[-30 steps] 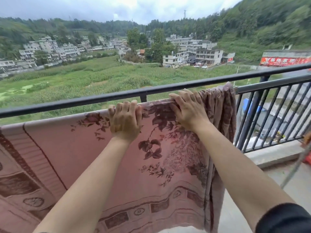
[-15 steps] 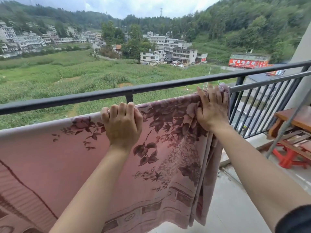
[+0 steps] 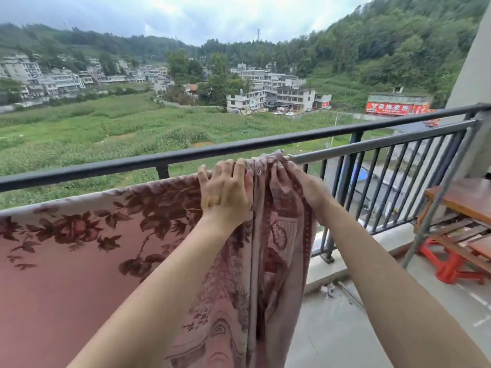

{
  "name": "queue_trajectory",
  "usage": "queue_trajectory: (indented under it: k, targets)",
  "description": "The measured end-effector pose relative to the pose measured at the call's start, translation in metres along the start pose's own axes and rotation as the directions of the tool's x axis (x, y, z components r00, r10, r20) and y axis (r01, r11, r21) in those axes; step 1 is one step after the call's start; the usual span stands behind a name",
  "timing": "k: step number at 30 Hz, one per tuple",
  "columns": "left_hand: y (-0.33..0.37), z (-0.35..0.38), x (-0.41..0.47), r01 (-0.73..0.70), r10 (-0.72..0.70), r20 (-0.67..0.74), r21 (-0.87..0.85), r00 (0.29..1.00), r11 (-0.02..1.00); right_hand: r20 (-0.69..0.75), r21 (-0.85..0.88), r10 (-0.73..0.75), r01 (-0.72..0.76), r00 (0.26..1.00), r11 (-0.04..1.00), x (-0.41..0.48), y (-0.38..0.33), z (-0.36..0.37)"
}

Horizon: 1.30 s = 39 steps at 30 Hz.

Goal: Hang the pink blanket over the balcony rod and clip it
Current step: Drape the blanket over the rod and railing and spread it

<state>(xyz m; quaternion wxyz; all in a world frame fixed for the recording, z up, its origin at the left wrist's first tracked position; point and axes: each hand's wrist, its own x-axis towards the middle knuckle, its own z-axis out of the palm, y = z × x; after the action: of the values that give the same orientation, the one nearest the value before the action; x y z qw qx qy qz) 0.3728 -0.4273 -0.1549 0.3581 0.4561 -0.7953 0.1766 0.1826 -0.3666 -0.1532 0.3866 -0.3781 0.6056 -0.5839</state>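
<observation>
Head cam, L to R. Pink blanket is draped over the balcony rod, which runs just inside and below the dark railing. The left stretch hangs flat, floral side facing the person. The right end is bunched into thick vertical folds.

Left hand is on the top fold, fingers bent over the rod line and grasping the cloth where flat meets bunched. Right hand is just beside it at the blanket's end. Its fingertips are buried in the folds and clenched on the gathered edge, so exact finger positions can't be read. To the right the rod is bare as far as the wall. A wooden bench and red stool sit far right on the floor.

No clip visible anywhere, so the clipping step is not done.

Risks, as judgement:
- The bunched end looks heavy vs the flat part. If both hands let go to fetch a clip, the weight imbalance could drag the cloth along or off the rod.
- How much cloth hangs on the far side can't be seen. If it's uneven front/back, the blanket may slide over and drop outside the railing.
- It's an open valley w/ cloudy sky, so a gust could lift an unclipped edge.
- Thick folds may be too fat for a clip to bite. It prob needs spreading to the right first.
</observation>
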Motion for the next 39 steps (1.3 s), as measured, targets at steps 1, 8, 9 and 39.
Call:
queue_trajectory:
  k: [1,8,9,39]
  targets:
    - [0.010,0.009,0.004,0.052,-0.052,-0.014,0.009,0.999,0.999,0.117,-0.029,-0.001,0.004,0.993,1.000,0.001,-0.009,-0.012]
    - [0.015,0.026,0.004,0.121,-0.108,-0.155,0.071,0.982,0.990,0.318,0.214,-0.210,0.145,0.925,0.966,0.035,-0.056,-0.056]
    - [0.015,0.025,0.005,0.126,-0.111,-0.172,0.078,0.979,0.989,0.306,0.274,-0.229,0.145,0.924,0.951,0.038,-0.063,-0.065]
    - [0.001,0.034,0.007,0.077,-0.030,-0.325,0.132,0.945,0.988,-0.127,-0.821,-0.662,0.295,0.739,0.488,0.094,-0.035,-0.090]
